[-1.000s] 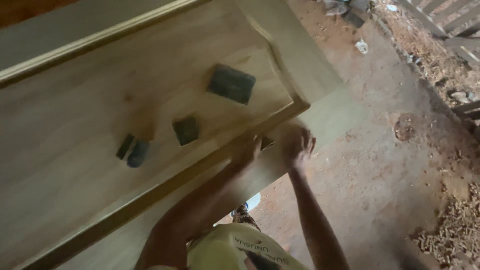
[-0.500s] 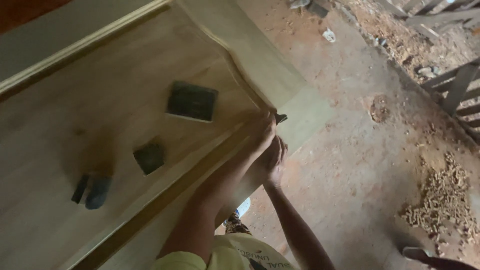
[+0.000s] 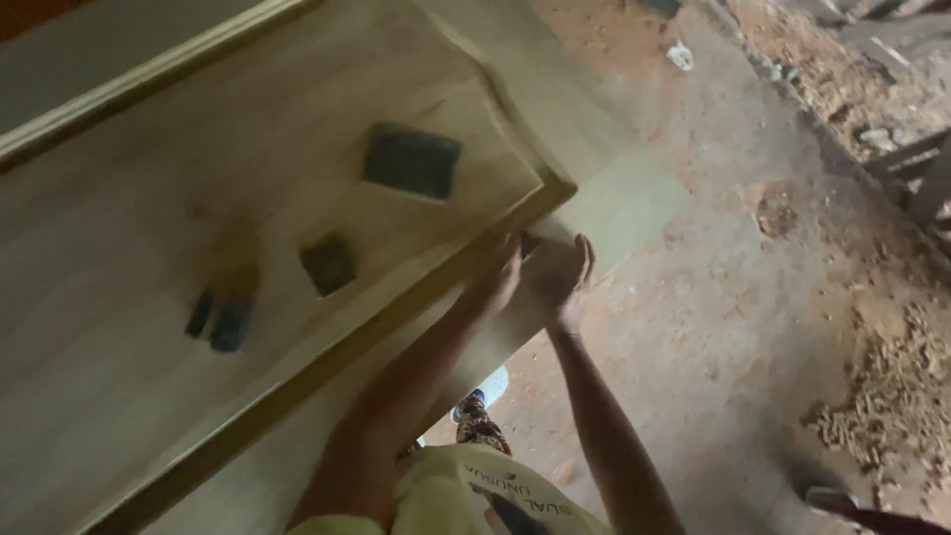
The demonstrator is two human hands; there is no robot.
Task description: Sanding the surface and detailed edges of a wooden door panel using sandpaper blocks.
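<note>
A large pale wooden door panel (image 3: 149, 327) with a raised moulding frame lies flat in front of me. My left hand (image 3: 498, 280) presses on the moulding near the panel's corner (image 3: 555, 188), with a small dark piece of sandpaper (image 3: 531, 242) at its fingertips. Right beside it, touching it, my right hand (image 3: 560, 269) rests on the outer board with fingers spread. The picture is blurred by motion.
On the panel lie a dark rectangular sanding pad (image 3: 411, 160), a smaller dark square (image 3: 328, 265) and two dark bits (image 3: 220, 319). The reddish dirt floor (image 3: 723, 327) has a heap of wood shavings (image 3: 892, 396) at right. My shoe (image 3: 489, 386) shows below the door.
Both hands slid along the moulding toward the corner and then back a little. The right hand, curled under the left half a second ago, now lies spread beside it. The view shifted.
</note>
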